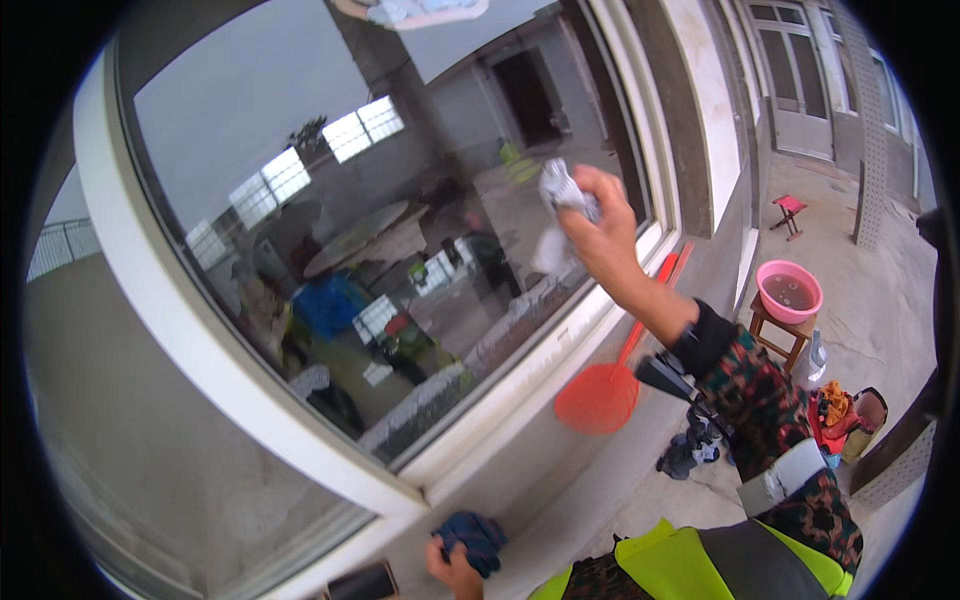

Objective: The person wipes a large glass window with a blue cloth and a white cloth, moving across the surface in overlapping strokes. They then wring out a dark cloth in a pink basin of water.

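Note:
My right hand grips a crumpled pale grey-white cloth or paper against the window pane, near its lower right corner. Low in the picture my left hand holds a bunched dark blue cloth, below the white window frame. The pane reflects a yard, some walls and figures. Part of the left hand's palm is hidden by the picture's edge and the cloth.
An orange-red fly swatter rests on the sill. To the right, a pink basin of murky water stands on a wooden stool. Beyond is a red folding stool. Dark cloths and a bag of clothes lie on the floor.

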{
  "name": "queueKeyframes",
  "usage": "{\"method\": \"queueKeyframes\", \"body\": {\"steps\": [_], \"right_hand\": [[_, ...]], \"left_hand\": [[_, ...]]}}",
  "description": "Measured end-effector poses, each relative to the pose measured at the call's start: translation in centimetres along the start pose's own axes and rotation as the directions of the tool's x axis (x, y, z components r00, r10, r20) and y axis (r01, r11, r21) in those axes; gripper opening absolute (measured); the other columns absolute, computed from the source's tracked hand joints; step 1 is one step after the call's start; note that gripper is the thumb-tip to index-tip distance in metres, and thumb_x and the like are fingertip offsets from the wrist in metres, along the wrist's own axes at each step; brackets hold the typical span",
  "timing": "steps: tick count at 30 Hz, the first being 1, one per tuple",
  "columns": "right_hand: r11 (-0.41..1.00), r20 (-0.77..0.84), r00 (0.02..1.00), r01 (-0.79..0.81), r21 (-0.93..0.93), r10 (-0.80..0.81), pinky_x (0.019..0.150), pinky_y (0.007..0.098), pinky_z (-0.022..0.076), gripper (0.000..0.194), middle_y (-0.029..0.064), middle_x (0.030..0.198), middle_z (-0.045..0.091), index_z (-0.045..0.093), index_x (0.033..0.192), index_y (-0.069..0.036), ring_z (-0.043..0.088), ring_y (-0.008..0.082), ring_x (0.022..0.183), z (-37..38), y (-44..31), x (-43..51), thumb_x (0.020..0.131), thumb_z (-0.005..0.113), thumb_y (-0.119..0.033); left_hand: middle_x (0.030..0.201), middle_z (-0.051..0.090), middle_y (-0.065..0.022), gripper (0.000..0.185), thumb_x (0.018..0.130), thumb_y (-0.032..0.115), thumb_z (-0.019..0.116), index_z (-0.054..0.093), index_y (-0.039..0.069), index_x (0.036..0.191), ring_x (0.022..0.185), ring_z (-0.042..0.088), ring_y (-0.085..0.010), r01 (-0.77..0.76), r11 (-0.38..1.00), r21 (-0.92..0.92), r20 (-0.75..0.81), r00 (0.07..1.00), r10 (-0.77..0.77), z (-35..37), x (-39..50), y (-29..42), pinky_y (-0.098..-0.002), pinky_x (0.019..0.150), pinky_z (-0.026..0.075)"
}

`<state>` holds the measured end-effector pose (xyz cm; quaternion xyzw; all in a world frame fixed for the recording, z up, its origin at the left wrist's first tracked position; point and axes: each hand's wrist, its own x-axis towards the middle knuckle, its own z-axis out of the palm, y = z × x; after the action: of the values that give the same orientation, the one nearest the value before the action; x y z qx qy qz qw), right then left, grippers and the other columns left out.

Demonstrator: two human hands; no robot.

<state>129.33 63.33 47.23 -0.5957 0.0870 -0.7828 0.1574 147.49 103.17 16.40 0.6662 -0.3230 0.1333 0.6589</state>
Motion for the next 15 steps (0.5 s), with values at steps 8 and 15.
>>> {"method": "queueKeyframes", "body": {"steps": [8, 15], "right_hand": [[0.810, -0.204, 0.859, -0.512, -0.286, 0.470, 0.098, 0.0484, 0.0449, 0.030, 0.0231, 0.121, 0.059, 0.063, 0.112, 0.000, 0.054, 0.0419, 0.118, 7.5, 14.8, 10.0, 0.085, 0.059, -0.013], [0.904, -0.124, 0.912, 0.355, -0.239, -0.391, 0.098, 0.0538, 0.0439, 0.033, 0.0245, 0.113, 0.064, 0.060, 0.115, 0.003, 0.058, 0.0458, 0.108, 15.4, 8.3, 4.9, 0.084, 0.050, 0.000]], "left_hand": [[0.108, 0.064, -0.0127, 0.051, 0.082, 0.024, 0.079, 0.061, -0.001, 0.123, 0.101, 0.060, -0.0250, 0.281, 0.953, -0.109, 0.189, 0.947, -0.258, -1.9, -2.1, -4.3, -0.0398, 0.093, 0.049], [0.109, 0.065, -0.0165, 0.048, 0.086, 0.022, 0.071, 0.060, -0.003, 0.125, 0.097, 0.063, -0.0277, 0.328, 0.940, -0.093, 0.019, 0.944, -0.328, -1.5, -0.1, -3.3, -0.0404, 0.090, 0.052]]}}
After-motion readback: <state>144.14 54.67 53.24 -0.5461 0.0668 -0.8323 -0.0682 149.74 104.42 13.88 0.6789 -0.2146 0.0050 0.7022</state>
